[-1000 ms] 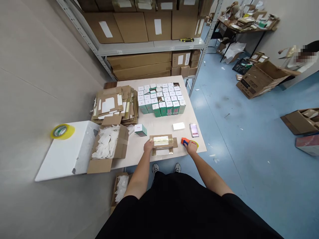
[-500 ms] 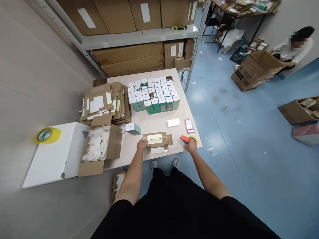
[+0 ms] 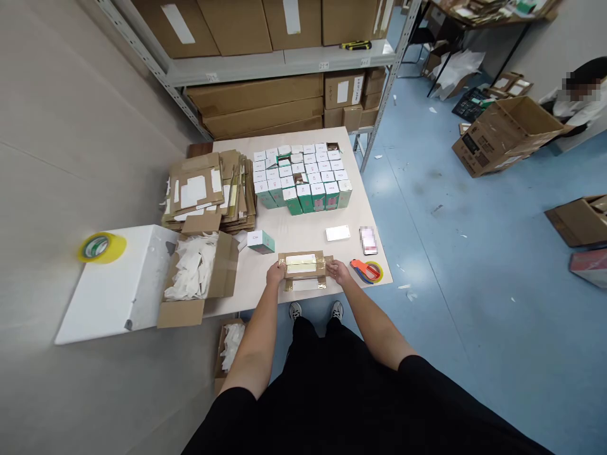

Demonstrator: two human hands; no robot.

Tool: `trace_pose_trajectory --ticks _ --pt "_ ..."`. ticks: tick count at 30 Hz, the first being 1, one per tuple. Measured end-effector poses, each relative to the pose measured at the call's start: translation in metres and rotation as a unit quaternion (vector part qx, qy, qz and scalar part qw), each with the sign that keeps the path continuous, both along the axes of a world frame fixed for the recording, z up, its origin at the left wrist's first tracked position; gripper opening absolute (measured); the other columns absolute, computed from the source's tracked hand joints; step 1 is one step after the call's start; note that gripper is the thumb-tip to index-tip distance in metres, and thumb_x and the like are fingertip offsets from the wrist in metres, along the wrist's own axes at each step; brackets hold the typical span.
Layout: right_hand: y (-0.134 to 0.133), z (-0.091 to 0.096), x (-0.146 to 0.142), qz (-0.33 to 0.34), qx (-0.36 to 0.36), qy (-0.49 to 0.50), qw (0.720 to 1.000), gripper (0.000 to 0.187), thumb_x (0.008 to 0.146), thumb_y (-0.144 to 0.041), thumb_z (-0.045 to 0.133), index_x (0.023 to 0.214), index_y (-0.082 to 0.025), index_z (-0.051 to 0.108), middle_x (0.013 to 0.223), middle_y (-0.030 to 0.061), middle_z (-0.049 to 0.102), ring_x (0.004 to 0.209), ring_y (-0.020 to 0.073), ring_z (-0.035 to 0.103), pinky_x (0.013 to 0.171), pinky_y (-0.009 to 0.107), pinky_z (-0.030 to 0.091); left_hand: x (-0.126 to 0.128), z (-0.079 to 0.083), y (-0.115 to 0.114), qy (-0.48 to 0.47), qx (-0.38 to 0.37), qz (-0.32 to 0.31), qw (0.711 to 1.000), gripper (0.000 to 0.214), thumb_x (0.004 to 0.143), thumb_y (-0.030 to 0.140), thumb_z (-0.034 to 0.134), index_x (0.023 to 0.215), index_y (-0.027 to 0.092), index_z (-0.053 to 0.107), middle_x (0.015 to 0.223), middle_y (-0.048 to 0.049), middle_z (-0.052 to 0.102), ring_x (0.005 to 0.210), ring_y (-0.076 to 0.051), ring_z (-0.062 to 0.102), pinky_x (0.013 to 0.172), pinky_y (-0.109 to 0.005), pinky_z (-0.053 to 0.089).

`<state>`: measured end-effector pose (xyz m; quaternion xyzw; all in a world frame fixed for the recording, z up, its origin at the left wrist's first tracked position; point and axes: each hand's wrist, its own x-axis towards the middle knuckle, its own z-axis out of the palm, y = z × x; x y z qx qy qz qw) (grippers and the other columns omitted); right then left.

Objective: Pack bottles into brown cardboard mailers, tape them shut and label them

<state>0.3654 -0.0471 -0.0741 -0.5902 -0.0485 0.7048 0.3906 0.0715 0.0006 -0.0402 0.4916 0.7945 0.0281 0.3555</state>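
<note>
At the table's front edge lies a small cardboard box (image 3: 303,273) with white labels and shiny tape on it. My left hand (image 3: 275,273) grips its left end, fingers closed. My right hand (image 3: 338,272) has its fingers closed on the flap at the opposite end. Just right of that hand, an orange tape dispenser (image 3: 363,270) with a yellow roll rests on the table. A small white box (image 3: 337,233) and a phone (image 3: 368,240) with a blurred screen lie beyond it. Left of the cardboard box is one green and white carton (image 3: 260,242).
Rows of green and white cartons (image 3: 303,174) stand at the back, beside stacked flattened cardboard (image 3: 196,189). An open box of white paper (image 3: 192,268) is at left, near a tape roll (image 3: 102,247). Behind is a shelf (image 3: 284,66); a person (image 3: 581,95) is far right.
My right hand has let go of the tape dispenser, leaving it on the table, and moved left to the cardboard box's right flap. My left hand stays on the box. The view has shifted slightly.
</note>
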Motion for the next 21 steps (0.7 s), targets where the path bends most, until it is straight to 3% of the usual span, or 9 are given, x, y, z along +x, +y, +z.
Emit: trace_pose_trajectory --ticks 5,9,13,16,18,21 --pt "0.003 -0.001 -0.003 -0.052 0.015 -0.063 0.997 0.028 0.071 -0.022 0.081 0.088 -0.022 0.059 0.075 -0.0006 0.069 0.073 0.0159 0.068 0.068 0.025 0.053 -0.003 -0.005 0.0 -0.013 -0.002 -0.001 1.0 0.04 0.099 0.046 0.052 0.118 0.02 0.075 0.127 -0.0147 0.075 0.12 -0.034 0.068 0.092 -0.036 0.051" --pt "0.003 -0.005 -0.018 -0.058 0.0 -0.109 0.992 0.029 0.07 -0.021 0.081 0.086 -0.022 0.057 0.072 -0.0024 0.067 0.069 0.0149 0.065 0.064 0.025 0.052 -0.004 -0.005 0.0 -0.017 -0.01 -0.007 1.0 0.041 0.1 0.046 0.05 0.119 0.019 0.075 0.125 -0.0144 0.076 0.118 -0.034 0.068 0.09 -0.035 0.051" --pt "0.0 -0.006 -0.028 -0.066 -0.01 -0.159 0.985 0.042 0.071 -0.025 0.081 0.105 -0.021 0.057 0.083 -0.0011 0.07 0.078 0.0167 0.068 0.068 0.025 0.054 -0.004 -0.003 -0.001 -0.021 -0.014 -0.015 1.0 0.042 0.102 0.046 0.047 0.121 0.02 0.074 0.125 -0.0143 0.076 0.116 -0.033 0.069 0.09 -0.035 0.05" --pt "-0.007 -0.004 -0.027 -0.034 -0.019 -0.235 0.971 0.057 0.069 -0.032 0.084 0.117 -0.019 0.056 0.093 0.0034 0.072 0.086 0.0208 0.069 0.073 0.029 0.056 -0.004 -0.001 -0.002 -0.019 -0.013 -0.016 1.0 0.043 0.102 0.045 0.046 0.123 0.02 0.073 0.126 -0.0151 0.075 0.116 -0.033 0.069 0.09 -0.035 0.05" --pt "-0.012 -0.001 -0.026 0.007 -0.009 -0.303 0.953 0.052 0.07 -0.035 0.081 0.115 -0.019 0.059 0.097 0.0053 0.073 0.091 0.023 0.069 0.078 0.031 0.056 -0.003 0.001 -0.002 -0.017 -0.013 -0.015 1.0 0.043 0.103 0.045 0.045 0.122 0.02 0.073 0.126 -0.0153 0.075 0.116 -0.033 0.069 0.089 -0.035 0.051" --pt "-0.016 0.006 -0.031 0.051 0.041 -0.354 0.933 0.025 0.079 -0.035 0.068 0.101 -0.023 0.067 0.101 0.0035 0.075 0.101 0.0231 0.069 0.088 0.03 0.054 -0.003 0.002 -0.003 -0.02 -0.014 -0.015 1.0 0.041 0.102 0.046 0.046 0.119 0.021 0.074 0.123 -0.0133 0.076 0.114 -0.032 0.069 0.087 -0.034 0.051"
